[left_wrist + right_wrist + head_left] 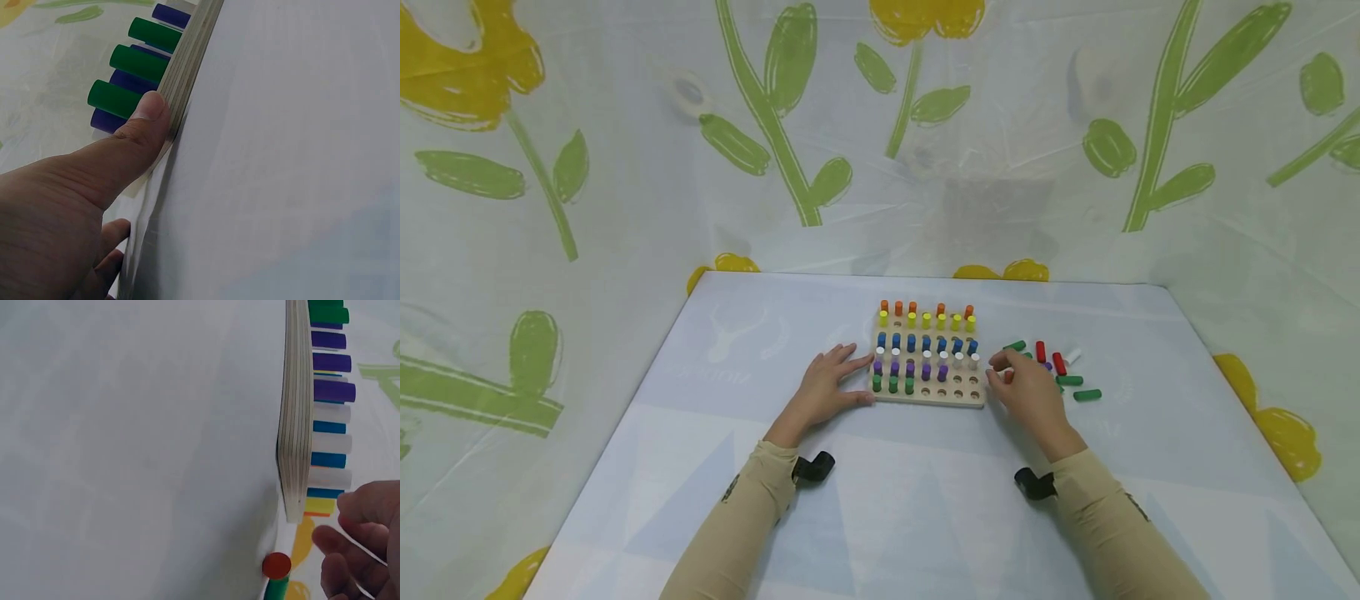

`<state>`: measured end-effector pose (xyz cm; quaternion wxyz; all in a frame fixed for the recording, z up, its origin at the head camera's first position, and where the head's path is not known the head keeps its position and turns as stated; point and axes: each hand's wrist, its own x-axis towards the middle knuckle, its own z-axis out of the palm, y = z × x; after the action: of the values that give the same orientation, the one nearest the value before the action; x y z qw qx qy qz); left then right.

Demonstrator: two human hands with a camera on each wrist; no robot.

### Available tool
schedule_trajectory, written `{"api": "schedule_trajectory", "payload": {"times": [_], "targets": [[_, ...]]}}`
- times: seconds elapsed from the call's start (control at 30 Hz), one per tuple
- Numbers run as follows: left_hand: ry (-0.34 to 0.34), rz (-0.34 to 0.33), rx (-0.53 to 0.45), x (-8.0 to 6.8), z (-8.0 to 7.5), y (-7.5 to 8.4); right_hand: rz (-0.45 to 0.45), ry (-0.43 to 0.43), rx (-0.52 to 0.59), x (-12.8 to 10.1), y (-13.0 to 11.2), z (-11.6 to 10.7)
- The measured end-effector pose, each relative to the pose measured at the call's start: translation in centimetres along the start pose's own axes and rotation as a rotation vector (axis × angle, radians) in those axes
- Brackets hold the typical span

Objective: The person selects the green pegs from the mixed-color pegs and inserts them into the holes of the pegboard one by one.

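A wooden peg board lies mid-table with rows of orange, yellow, blue, white, purple and green pegs standing in it. My left hand touches the board's left side, thumb near the front corner and fingers spread further back. In the left wrist view the thumb rests against the board's edge beside a green peg. Just off the board's right side is my right hand, fingers loosely bent. Nothing shows between its thumb and fingers in the right wrist view. Some holes at the front right hold no pegs.
Loose pegs lie right of the board, partly behind my right hand: green pegs, red pegs and a white peg. Patterned curtains rise behind the pale table. Black wrist cameras sit at both cuffs.
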<state>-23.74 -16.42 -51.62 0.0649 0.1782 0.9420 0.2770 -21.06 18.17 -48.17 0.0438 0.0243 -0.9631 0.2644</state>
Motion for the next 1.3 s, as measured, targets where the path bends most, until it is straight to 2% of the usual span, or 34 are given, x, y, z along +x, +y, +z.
{"api": "schedule_trajectory", "payload": {"times": [0.27,0.6,0.8,0.97,1.3], "targets": [[0.000,-0.001,-0.008,0.0,-0.1,0.1,0.103,0.018,-0.040,0.6,0.8,-0.5],[0.007,0.009,-0.014,0.0,-0.1,0.1,0.078,0.067,-0.052,1.5,2.2,-0.8],[0.010,0.013,-0.008,-0.1,-0.1,0.1,0.085,0.086,-0.101,1.8,2.9,-0.8],[0.011,0.019,-0.007,-0.1,-0.1,0.1,0.096,0.074,-0.160,2.0,3.2,-0.8],[-0.003,0.015,-0.010,0.0,-0.1,-0.1,0.115,0.041,-0.173,2.5,3.4,-0.8]]}}
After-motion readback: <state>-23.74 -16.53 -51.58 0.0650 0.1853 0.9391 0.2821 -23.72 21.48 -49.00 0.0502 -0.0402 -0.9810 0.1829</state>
